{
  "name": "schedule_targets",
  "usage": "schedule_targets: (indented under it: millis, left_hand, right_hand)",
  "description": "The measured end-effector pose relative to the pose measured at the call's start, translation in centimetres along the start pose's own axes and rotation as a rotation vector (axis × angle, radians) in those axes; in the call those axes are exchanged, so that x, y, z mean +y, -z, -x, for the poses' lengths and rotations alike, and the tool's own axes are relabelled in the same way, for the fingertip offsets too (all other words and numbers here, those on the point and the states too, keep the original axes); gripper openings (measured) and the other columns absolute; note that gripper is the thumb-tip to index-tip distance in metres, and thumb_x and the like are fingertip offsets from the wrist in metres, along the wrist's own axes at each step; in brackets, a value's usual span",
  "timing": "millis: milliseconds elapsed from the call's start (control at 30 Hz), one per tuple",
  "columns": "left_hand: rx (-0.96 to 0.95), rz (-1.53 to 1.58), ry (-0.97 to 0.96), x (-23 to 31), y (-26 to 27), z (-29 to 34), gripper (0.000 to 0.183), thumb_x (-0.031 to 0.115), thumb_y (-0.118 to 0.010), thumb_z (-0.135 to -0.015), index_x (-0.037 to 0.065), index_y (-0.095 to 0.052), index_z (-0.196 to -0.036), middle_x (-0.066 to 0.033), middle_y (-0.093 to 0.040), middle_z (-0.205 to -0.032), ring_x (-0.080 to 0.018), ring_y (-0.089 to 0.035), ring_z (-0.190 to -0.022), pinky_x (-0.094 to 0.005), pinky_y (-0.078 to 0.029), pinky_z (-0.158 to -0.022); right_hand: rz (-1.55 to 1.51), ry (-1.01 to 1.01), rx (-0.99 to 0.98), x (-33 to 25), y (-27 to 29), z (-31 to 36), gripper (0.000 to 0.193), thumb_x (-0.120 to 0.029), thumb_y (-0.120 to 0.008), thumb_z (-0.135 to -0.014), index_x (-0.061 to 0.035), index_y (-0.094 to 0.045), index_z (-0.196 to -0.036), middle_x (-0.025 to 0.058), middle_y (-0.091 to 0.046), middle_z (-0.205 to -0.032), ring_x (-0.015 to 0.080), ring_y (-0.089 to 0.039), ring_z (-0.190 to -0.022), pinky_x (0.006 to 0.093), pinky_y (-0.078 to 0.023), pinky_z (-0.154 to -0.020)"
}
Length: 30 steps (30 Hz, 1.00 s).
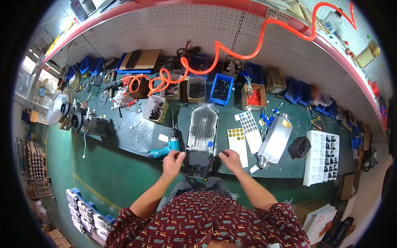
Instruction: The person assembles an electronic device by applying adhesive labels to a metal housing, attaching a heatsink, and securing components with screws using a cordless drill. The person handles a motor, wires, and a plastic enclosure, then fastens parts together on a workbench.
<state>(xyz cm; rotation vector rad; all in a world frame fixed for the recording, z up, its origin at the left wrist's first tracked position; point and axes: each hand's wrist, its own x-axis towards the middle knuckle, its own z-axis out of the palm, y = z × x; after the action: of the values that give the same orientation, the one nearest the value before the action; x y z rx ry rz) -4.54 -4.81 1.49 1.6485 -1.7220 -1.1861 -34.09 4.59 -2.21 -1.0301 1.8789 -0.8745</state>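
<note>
The left hand (173,163) is at the near left side of the finned metal housing (203,128), fingers bent toward its edge; whether it grips that edge or only rests against it, I cannot tell. The right hand (230,160) mirrors it at the near right side, thumb and fingers drawn together; whether anything is pinched there is too small to tell. The housing thus lies between the two hands, about equally near both, its long axis running straight away from the person and its near end at the front edge of the tabletop (128,129).

Just left of the housing, close by the left hand, a teal cordless drill (173,144) lies with its bit pointing away. Right of the housing are a sheet of gold stickers (237,151), a sheet of dark round stickers (252,132) and, past these, a second metal housing (275,140), slanted.

Beyond the housing's far end stand a cardboard box (195,100) and a blue bin (218,102), both holding small black parts. Far left of it, an open carton (165,110) holds dark pieces; far right, another box (250,108) holds red ones. Farthest right of the housing, a white tray (311,161) carries black parts in compartments.
</note>
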Motion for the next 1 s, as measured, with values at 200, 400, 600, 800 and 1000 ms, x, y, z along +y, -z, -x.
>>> schedule_targets:
  millis: [200, 400, 600, 800, 1000]
  left_hand:
    - [0.041, -0.477, -0.025, -4.7, 4.2, -0.1, 0.054, 0.016, -0.078, -0.080, 0.007, -0.056, -0.129, -0.0194, -0.061, -0.125, -0.0357, -0.058, -0.116, -0.0467, -0.047, -0.098]
    - [-0.109, -0.721, -0.027, -7.2, 4.6, -2.8, 0.087, 0.013, -0.079, -0.074, 0.011, -0.038, -0.152, -0.0173, -0.044, -0.148, -0.0344, -0.038, -0.143, -0.0541, -0.023, -0.121]
    - [-0.169, -0.762, -0.199, -10.3, 3.2, -6.0, 0.074, 0.005, -0.069, -0.076, 0.010, -0.045, -0.146, -0.0142, -0.057, -0.127, -0.0315, -0.050, -0.129, -0.0565, -0.029, -0.117]
    - [-0.284, -0.788, -0.204, -10.5, 3.0, -7.5, 0.067, 0.007, -0.062, -0.081, 0.009, -0.046, -0.146, -0.0136, -0.060, -0.116, -0.0314, -0.056, -0.115, -0.0502, -0.040, -0.104]
    - [-0.373, -0.811, -0.189, -9.7, 3.8, -8.0, 0.066, 0.010, -0.062, -0.086, 0.009, -0.043, -0.149, -0.0124, -0.060, -0.119, -0.0295, -0.057, -0.115, -0.0504, -0.040, -0.102]
  right_hand:
    - [-0.024, 0.243, 0.200, -3.2, 3.7, -9.5, 0.026, -0.017, -0.073, -0.091, 0.0025, -0.072, -0.108, 0.0075, -0.073, -0.081, 0.0119, -0.065, -0.072, 0.0283, -0.052, -0.066]
    - [0.084, 0.481, 0.096, -13.8, 2.9, -16.8, 0.017, -0.013, -0.070, -0.090, 0.0007, -0.074, -0.100, 0.0180, -0.073, -0.087, 0.0281, -0.072, -0.078, 0.0360, -0.055, -0.070]
    - [0.427, 0.819, -0.199, -22.7, -9.1, -20.2, 0.015, -0.017, -0.068, -0.088, -0.0053, -0.074, -0.095, 0.0115, -0.072, -0.095, 0.0331, -0.068, -0.094, 0.0425, -0.054, -0.082]
    - [1.037, 0.812, -0.517, -25.6, -24.2, -24.6, 0.015, -0.011, -0.064, -0.085, -0.0122, -0.077, -0.094, 0.0121, -0.075, -0.100, 0.0314, -0.072, -0.100, 0.0481, -0.051, -0.085]
    - [1.070, 0.566, -0.526, -22.8, -30.3, -27.1, 0.016, -0.008, -0.064, -0.085, -0.0080, -0.077, -0.095, 0.0153, -0.076, -0.103, 0.0347, -0.074, -0.098, 0.0443, -0.060, -0.081]
